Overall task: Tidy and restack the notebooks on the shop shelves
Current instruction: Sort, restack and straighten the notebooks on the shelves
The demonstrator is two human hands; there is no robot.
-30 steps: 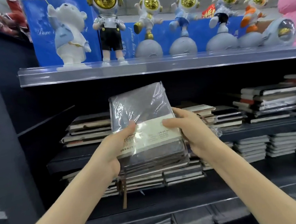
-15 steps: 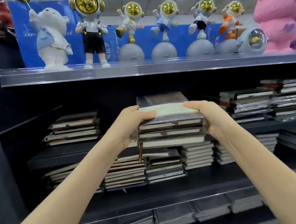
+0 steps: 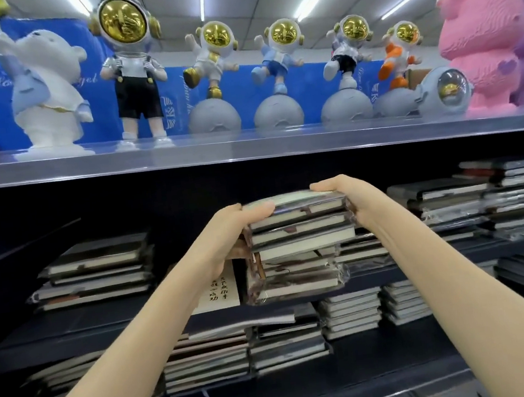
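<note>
A stack of plastic-wrapped dark notebooks is held level between both hands at the middle shelf. My left hand grips its left side, thumb over the top cover. My right hand grips the right side, fingers curled over the top edge. Just beneath the held stack lie more wrapped notebooks on the shelf. A notebook with a cream label leans behind my left wrist.
Other notebook piles sit on the middle shelf at left and right, and on the lower shelf. Astronaut figurines, a white bear and a pink figure stand on the top shelf.
The stack, first tilted with its cover facing me, was laid flat and carried up and forward to the middle shelf, over the wrapped notebooks there. Both hands kept their grip.
</note>
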